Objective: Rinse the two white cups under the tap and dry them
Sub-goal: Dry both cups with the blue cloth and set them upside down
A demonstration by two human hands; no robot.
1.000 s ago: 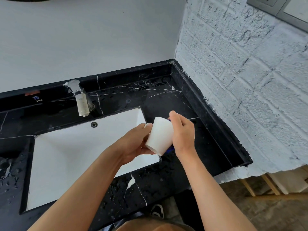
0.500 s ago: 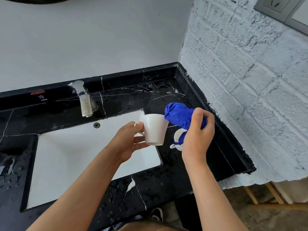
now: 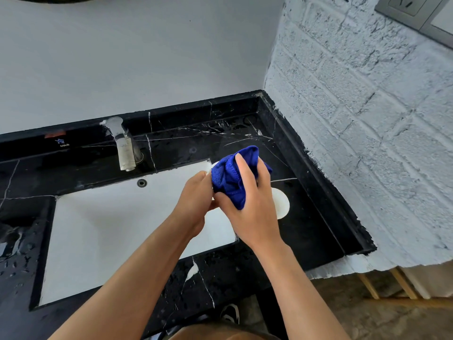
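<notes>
My left hand [image 3: 196,200] holds one white cup [image 3: 210,168] above the right end of the sink. Only a sliver of that cup's rim shows, because a blue cloth [image 3: 229,176] covers it. My right hand [image 3: 250,209] grips the cloth and presses it round the cup. The second white cup [image 3: 282,203] stands on the black counter just right of my right hand, partly hidden behind it.
A tap [image 3: 122,146] stands behind the white sink basin [image 3: 110,229]. The black marble counter [image 3: 311,231] is wet with droplets. A white brick wall [image 3: 367,143] closes the right side, with a socket [image 3: 411,8] high up.
My right hand picked up the blue cloth from the counter and brought it left onto the cup, which the cloth now covers. The second cup came into view.
</notes>
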